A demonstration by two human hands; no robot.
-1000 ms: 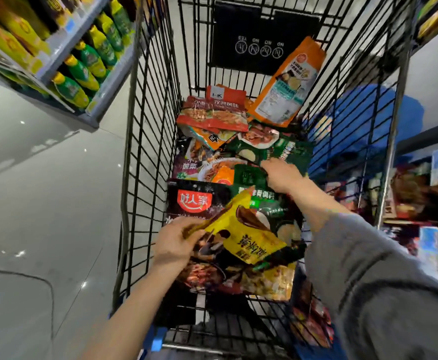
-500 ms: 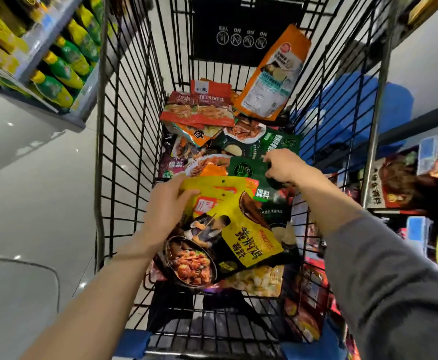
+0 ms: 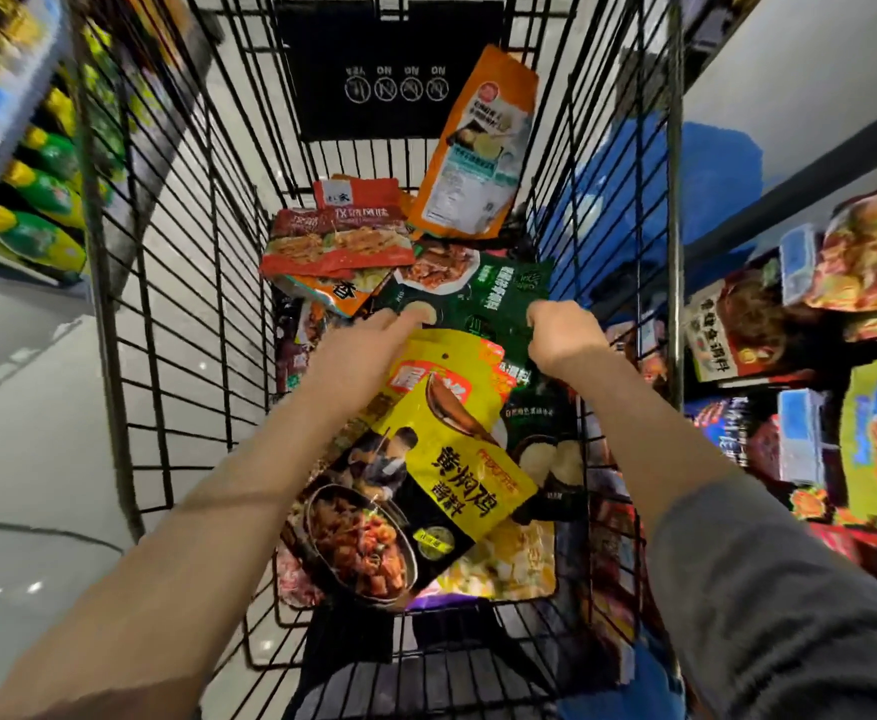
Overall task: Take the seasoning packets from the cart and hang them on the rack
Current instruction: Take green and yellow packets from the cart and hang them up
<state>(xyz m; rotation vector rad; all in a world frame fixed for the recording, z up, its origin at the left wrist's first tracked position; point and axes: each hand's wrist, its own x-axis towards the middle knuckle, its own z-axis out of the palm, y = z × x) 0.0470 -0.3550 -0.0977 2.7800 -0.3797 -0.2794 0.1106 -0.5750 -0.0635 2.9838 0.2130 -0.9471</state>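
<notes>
L hand moved up to green packet; R hand grips it (L fingers straight)

Two bare forearms reach forward and down, side by side but apart. The left hand lies palm down, its fingers stretched forward and fairly straight. The right hand is curled into a loose fist, knuckles up, with a grey sleeve pushed back to the forearm.

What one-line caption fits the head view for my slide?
Both hands reach into the wire cart: right hand grips a green packet, left hand rests on the packet pile beside a yellow packet.
</notes>
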